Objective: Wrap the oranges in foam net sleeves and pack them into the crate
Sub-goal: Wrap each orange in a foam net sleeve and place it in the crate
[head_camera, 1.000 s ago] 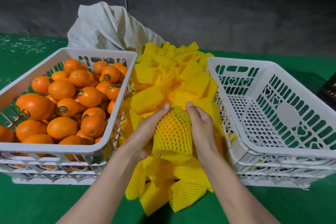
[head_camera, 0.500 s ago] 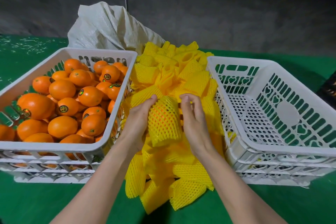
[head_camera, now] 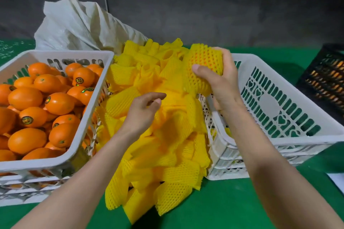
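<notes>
My right hand [head_camera: 221,83] grips an orange wrapped in a yellow foam net sleeve [head_camera: 204,63], lifted over the left rim of the white crate on the right [head_camera: 297,139]. That crate's inside shows no fruit. My left hand [head_camera: 143,113] hovers over the heap of yellow foam sleeves [head_camera: 163,145] between the crates, fingers loosely curled, holding nothing. The white crate on the left [head_camera: 61,161] is full of bare oranges [head_camera: 59,103], many with stickers.
A crumpled white sack [head_camera: 78,26] lies behind the left crate. A black crate [head_camera: 323,78] stands at the far right edge. A white sheet corner [head_camera: 337,180] lies on the green table [head_camera: 232,206]. A dark wall rises behind.
My right hand has carried the sleeved orange up and to the right, over the right crate's rim. My left hand has let go of it and stays above the sleeve heap.
</notes>
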Demonstrator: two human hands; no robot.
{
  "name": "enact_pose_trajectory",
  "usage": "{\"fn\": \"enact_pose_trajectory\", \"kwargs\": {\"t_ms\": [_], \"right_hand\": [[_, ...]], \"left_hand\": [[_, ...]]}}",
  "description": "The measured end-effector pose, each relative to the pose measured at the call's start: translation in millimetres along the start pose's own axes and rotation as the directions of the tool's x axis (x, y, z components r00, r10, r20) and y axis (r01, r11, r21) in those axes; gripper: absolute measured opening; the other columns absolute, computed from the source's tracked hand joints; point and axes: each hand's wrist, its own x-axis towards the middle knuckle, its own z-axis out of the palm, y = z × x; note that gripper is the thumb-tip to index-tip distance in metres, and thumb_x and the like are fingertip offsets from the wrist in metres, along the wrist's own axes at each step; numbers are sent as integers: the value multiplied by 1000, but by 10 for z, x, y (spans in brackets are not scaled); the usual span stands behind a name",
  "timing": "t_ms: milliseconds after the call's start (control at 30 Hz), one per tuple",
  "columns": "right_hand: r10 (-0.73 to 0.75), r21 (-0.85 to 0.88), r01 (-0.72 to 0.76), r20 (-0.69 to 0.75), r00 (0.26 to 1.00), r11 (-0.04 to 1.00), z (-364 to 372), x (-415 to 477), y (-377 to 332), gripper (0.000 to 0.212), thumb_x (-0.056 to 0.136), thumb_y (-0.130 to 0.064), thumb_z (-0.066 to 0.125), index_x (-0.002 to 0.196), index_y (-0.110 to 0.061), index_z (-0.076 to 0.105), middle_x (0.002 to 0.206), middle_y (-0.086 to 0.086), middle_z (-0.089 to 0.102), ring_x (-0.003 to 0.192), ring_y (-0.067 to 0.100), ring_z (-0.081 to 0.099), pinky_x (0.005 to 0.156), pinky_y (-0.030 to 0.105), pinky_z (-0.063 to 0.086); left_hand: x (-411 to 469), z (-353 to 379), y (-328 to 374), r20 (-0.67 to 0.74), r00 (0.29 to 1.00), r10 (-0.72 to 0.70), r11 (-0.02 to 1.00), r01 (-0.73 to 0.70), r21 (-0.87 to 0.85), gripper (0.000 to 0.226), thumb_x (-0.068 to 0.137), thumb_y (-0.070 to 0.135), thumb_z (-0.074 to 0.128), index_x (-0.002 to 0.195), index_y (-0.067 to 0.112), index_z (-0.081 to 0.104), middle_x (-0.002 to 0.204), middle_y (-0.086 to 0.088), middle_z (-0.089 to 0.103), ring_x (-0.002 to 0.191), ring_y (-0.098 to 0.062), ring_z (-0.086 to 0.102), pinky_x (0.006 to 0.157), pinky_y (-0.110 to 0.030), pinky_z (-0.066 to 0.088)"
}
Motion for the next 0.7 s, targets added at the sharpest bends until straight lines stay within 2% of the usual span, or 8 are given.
{"fn": "enact_pose_trajectory", "kwargs": {"t_ms": [67, 133, 233, 333, 400, 500, 600, 700], "right_hand": [[-7, -174, -15, -125, 992, 985, -318, 310, 80, 45, 68, -31, 78, 101, -31, 48, 104, 3, 59, 97, 22, 61, 77, 42, 57], [69, -397, -134, -174, 982, 908, -620, 579, 274, 49, 70, -26, 78, 106, -29, 44, 95, -4, 57, 93, 21, 61, 76, 42, 55], [375, -720, -337, -115, 920, 607, -883, 738, 689, 84, 69, -15, 77, 137, -26, 28, 126, 6, 51, 102, 27, 55, 74, 34, 49], [710, -942, -207, 46, 702, 265, -896, 700, 1142, 106, 74, -8, 72, 149, -17, -2, 141, 15, 39, 101, 29, 55, 70, 33, 47], [813, -986, -56, 97, 574, 157, -834, 668, 1325, 89, 81, -9, 66, 148, -6, 7, 122, 12, 51, 85, 25, 53, 65, 30, 44], [848, -982, 65, 187, 496, 179, -793, 672, 1475, 51, 81, -21, 71, 123, -10, 45, 112, 5, 52, 99, 24, 50, 82, 33, 45], [874, -972, 52, 228, 429, 228, -774, 646, 1509, 46, 85, -27, 67, 124, -20, 44, 115, 3, 47, 97, 21, 48, 90, 38, 46], [861, -969, 71, 241, 447, 235, -760, 638, 1540, 15, 90, -20, 59, 101, -21, 49, 86, -4, 37, 68, 9, 35, 79, 31, 37]], "left_hand": [[71, 179, -55, 95, 988, 118, 966, -137, 221, 25, 94, -2, 51, 111, 9, 66, 114, -4, 61, 108, -20, 56, 80, -13, 39], [166, 341, -93, 215, 962, 167, 893, -240, 381, 31, 91, -5, 53, 115, 9, 65, 129, -12, 54, 126, -24, 46, 97, -24, 36], [241, 582, -167, 418, 903, 96, 730, -349, 587, 46, 90, 1, 56, 127, 27, 58, 154, -10, 24, 144, -26, 14, 113, -39, 20], [234, 755, -266, 574, 818, -43, 499, -480, 722, 57, 85, 3, 55, 132, 35, 52, 160, 2, -2, 146, -24, -6, 115, -50, 5], [228, 782, -338, 548, 834, -64, 433, -472, 768, 49, 84, 6, 55, 126, 32, 57, 160, 2, 3, 146, -26, -2, 115, -51, 6], [227, 706, -399, 435, 900, 6, 511, -377, 772, 31, 86, 20, 64, 115, 30, 65, 157, 4, 21, 143, -27, 14, 113, -47, 18], [235, 556, -367, 322, 943, 82, 717, -280, 638, 24, 83, 18, 71, 106, 24, 71, 149, 0, 40, 136, -29, 32, 109, -41, 28], [201, 381, -289, 186, 973, 134, 893, -200, 402, 21, 81, 5, 71, 99, 16, 72, 135, -7, 55, 126, -21, 49, 101, -29, 36]]}}
